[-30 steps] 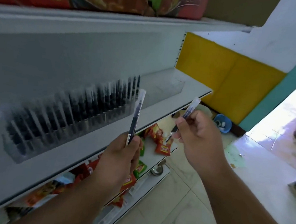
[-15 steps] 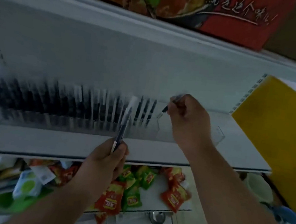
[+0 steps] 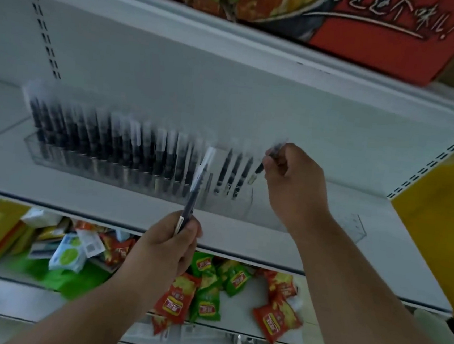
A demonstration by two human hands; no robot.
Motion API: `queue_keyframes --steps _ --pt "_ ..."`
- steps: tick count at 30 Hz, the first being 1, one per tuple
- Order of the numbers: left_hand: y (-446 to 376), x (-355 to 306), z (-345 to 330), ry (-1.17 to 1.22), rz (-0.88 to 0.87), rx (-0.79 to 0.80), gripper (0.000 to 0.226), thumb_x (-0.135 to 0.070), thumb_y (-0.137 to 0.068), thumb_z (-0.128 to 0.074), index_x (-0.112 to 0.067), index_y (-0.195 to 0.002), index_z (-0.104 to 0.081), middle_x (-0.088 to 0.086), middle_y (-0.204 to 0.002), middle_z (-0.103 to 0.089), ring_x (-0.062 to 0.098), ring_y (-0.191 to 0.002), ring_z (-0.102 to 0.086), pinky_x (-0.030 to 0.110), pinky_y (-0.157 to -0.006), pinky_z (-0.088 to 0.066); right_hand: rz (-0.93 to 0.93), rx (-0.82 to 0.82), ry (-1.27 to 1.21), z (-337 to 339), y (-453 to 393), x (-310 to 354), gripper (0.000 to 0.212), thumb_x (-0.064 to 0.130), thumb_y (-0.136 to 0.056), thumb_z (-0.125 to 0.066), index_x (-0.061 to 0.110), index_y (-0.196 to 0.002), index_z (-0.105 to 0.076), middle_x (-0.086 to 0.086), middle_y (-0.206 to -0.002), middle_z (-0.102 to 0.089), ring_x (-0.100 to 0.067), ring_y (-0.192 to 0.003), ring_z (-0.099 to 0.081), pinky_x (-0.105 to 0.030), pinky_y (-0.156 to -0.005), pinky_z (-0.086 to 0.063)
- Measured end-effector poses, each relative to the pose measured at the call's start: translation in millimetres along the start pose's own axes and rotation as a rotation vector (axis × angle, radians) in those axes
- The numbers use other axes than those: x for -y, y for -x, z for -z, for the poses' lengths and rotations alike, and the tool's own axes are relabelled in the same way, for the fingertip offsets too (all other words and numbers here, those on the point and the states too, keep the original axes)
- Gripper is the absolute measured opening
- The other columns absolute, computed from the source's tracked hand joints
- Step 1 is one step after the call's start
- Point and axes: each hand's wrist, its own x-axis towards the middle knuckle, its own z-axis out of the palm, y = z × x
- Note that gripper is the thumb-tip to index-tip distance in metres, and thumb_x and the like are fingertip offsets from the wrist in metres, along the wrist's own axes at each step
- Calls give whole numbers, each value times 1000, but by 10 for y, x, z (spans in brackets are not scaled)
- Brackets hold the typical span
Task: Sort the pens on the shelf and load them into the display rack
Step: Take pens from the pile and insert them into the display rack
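A clear display rack (image 3: 245,204) stands on the white shelf (image 3: 309,252), filled with several upright dark pens (image 3: 117,147) from its left end. Its right end holds only three pens. My left hand (image 3: 165,249) grips a dark pen (image 3: 194,193) with a clear cap, tilted up in front of the rack. My right hand (image 3: 294,184) pinches another pen (image 3: 262,167), tip down, just above the rack's right end next to the last pens. Most of that pen is hidden by my fingers.
A second clear tray (image 3: 353,228) lies right of the rack. The shelf below (image 3: 133,273) carries red and green snack packets (image 3: 208,295) and other packs. A red carton (image 3: 386,34) sits on the shelf above. A yellow panel (image 3: 441,234) is at the right.
The view swung from the shelf's right end to face the rack. My right hand moved up to the rack's right end with its pen; my left hand kept its pen upright in front.
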Motion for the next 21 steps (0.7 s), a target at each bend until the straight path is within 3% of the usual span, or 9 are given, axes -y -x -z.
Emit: queue_keyframes --steps 2,5,8,12,15,18,21 --pt "-47 -10 2 -22 -4 28 47 -13 -104 -42 -24 -62 -60 0 -60 -28 14 -52 -20 25 -48 -16 -21 57 39 6 2 -13 11 29 -98 -55 24 -88 -57 10 -79 -59 0 -68 -52 -15 -55 -36" --pt "-85 -17 9 -62 -8 71 45 -15 -104 -42 -23 -63 -59 -1 -59 -28 13 -50 -20 23 -43 -20 -76 132 102 -58 -24 -35 29 30 -98 -55 31 -71 -44 13 -69 -51 -1 -60 -47 -10 -46 -27" --pt "-69 -5 41 -79 14 61 46 -15 -104 -42 -24 -62 -59 0 -59 -29 12 -49 -22 21 -43 -22 -118 201 140 -203 3 -74 20 32 -97 -56 24 -79 -53 9 -74 -56 -11 -69 -55 -20 -51 -33" --pt "-68 -16 13 -36 26 62 43 -15 -103 -46 -22 -65 -63 4 -67 -33 14 -57 -25 28 -57 -21 -164 64 30 -206 110 -99 21 39 -92 -63 22 -105 -59 9 -93 -61 -10 -82 -57 -23 -61 -37" --pt "-84 -31 -42 0 26 96 37 -16 -104 -45 -14 -71 -61 1 -62 -32 13 -54 -24 24 -49 -19 -186 -1 -61 -79 267 -28 11 40 -92 -61 29 -95 -60 15 -85 -60 0 -74 -56 -15 -56 -36" --pt "-98 -55 -157 -27 15 197 31 -19 -104 -42 -5 -81 -57 2 -57 -33 14 -47 -24 24 -44 -18 -178 220 -344 21 424 86 12 34 -93 -61 31 -83 -66 10 -81 -67 1 -61 -55 -16 -59 -44" --pt "-103 -39 -299 -77 4 286 30 -22 -103 -40 -2 -87 -57 2 -57 -37 15 -45 -25 27 -46 -17 -195 407 -593 63 506 117 15 21 -95 -62 15 -82 -67 -4 -64 -63 -11 -54 -53 -20 -52 -40"
